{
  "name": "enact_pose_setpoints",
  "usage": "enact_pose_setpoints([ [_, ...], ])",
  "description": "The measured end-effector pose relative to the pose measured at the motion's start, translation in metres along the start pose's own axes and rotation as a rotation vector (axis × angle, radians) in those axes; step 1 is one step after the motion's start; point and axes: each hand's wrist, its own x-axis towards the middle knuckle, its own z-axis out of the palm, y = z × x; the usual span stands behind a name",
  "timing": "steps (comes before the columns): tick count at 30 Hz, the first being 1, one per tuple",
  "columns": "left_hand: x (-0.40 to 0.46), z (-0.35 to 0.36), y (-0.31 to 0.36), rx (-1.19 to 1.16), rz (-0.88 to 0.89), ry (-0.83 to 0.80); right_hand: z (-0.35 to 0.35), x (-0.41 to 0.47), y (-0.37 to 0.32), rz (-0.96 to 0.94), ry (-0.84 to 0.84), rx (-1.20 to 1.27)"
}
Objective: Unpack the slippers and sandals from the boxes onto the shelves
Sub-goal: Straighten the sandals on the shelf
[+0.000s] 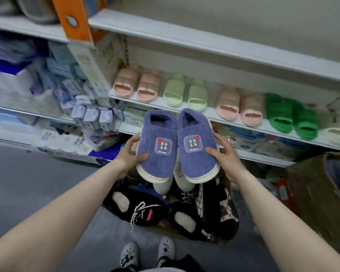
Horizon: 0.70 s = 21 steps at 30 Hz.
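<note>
Both hands hold a pair of blue knitted slippers side by side, soles down and toes toward the person. Her left hand (129, 157) grips the left blue slipper (156, 146) at its outer edge, thumb lying over the knit upper and fingers curled underneath; the right hand (226, 154) grips the right blue slipper (197, 145) the same way on its outer side. The two slippers touch along their inner edges and are held in the air above the open box (161, 222) on the floor, which holds more dark and patterned slippers.

Ahead, the slipper shelf (210, 111) already carries a row of pairs: pink sandals (136, 85), pale green sandals (185, 93), a second pink pair (238, 107), bright green ones (291, 116) and a whitish pair (338, 132) at the far right edge.

Judging from this, the step in hand is the carry from box to shelf: the pair is out of the box but not yet set down. The row looks closely packed, so the next move calls for finding a gap or another shelf level, then lifting the pair forward together and setting it down without pushing the neighbouring pairs out of line.
</note>
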Motion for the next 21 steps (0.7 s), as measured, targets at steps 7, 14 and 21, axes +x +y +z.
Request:
enact_pose_setpoints([
  [7, -0.023, -0.030, 0.089, -0.043, 0.173, -0.029, 0.002, -0.012, -0.091, -0.217, -0.034, 0.002],
  [14, -0.043, -0.049, 0.176, 0.022, 0.328, -0.011, -0.002, -0.004, -0.175, -0.360, -0.096, 0.068],
  [21, -0.023, -0.049, 0.249, -0.053, 0.369, 0.092, 0.013, 0.046, -0.243, -0.362, -0.048, 0.211],
])
